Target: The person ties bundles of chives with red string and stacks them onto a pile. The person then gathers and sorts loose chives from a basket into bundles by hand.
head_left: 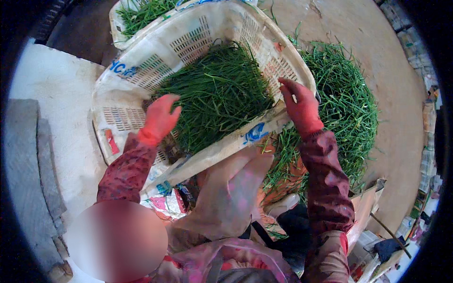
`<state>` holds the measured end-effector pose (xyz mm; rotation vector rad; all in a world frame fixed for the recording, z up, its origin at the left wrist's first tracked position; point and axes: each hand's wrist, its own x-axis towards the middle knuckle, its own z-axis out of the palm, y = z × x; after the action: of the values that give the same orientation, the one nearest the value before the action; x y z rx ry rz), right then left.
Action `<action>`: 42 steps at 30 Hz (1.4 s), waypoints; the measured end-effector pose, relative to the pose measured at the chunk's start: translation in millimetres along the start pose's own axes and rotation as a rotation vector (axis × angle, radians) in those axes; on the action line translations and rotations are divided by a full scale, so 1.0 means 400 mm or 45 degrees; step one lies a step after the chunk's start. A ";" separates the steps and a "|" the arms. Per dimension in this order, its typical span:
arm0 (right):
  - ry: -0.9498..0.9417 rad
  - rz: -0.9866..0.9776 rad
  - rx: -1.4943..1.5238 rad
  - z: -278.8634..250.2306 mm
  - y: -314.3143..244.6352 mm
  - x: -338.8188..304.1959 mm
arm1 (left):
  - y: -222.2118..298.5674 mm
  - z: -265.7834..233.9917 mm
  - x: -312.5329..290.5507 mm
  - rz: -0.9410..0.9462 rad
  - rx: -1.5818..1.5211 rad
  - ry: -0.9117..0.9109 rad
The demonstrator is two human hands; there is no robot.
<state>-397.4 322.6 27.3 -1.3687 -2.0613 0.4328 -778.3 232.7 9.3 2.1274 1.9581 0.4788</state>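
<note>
A large off-white plastic basket point(302, 75) with slotted walls stands in front of me, a mass of long green leafy stalks point(217, 89) lying inside it. My left hand point(160, 119), in a reddish glove, hovers over the left part of the greens, thumb and fingers apart, with nothing visible in it. My right hand point(300, 106), gloved the same way, is over the basket's right corner. Its fingers are bent with a gap between them and the thumb, and I see nothing held. Whether it touches the rim is hard to tell.
To the right a big heap of the same greens point(344, 104) lies on the brown floor point(391, 118). A second pale basket point(114, 28) with greens stands at the far left. Left of me are a white slab point(61, 85) and grey boards point(28, 179).
</note>
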 end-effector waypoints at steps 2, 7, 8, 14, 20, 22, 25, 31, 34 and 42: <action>-0.097 0.090 -0.017 0.017 -0.025 0.016 | 0.034 0.083 0.065 0.278 0.058 -0.015; -0.141 0.111 -0.027 0.034 -0.017 0.016 | 0.146 0.275 0.248 0.493 0.137 -0.235; -0.133 0.117 -0.017 0.033 -0.025 0.016 | 0.159 0.298 0.284 0.443 0.107 -0.214; -0.147 0.134 -0.143 0.027 -0.030 0.018 | 0.172 0.448 0.411 0.466 0.279 -0.125; -0.181 0.105 -0.153 0.034 -0.044 0.025 | 0.204 0.602 0.366 1.092 0.530 -0.103; -0.170 0.126 -0.161 0.030 -0.025 0.018 | 0.224 0.593 0.342 1.054 0.564 -0.395; -0.133 0.097 -0.121 0.030 -0.021 0.018 | 0.197 0.574 0.265 0.954 0.715 -0.625; -0.126 0.069 -0.129 0.033 -0.032 0.024 | 0.095 0.534 0.038 0.637 0.281 -0.689; -0.128 0.091 -0.091 0.034 -0.033 0.026 | 0.067 0.487 -0.017 0.405 0.004 -0.935; -0.119 0.093 -0.081 0.034 -0.023 0.014 | 0.098 0.438 0.157 0.619 -0.047 -0.278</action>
<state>-414.3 325.0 24.0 -1.4911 -2.1219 0.4743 -672.6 302.5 -132.3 2.5078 1.3037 0.3346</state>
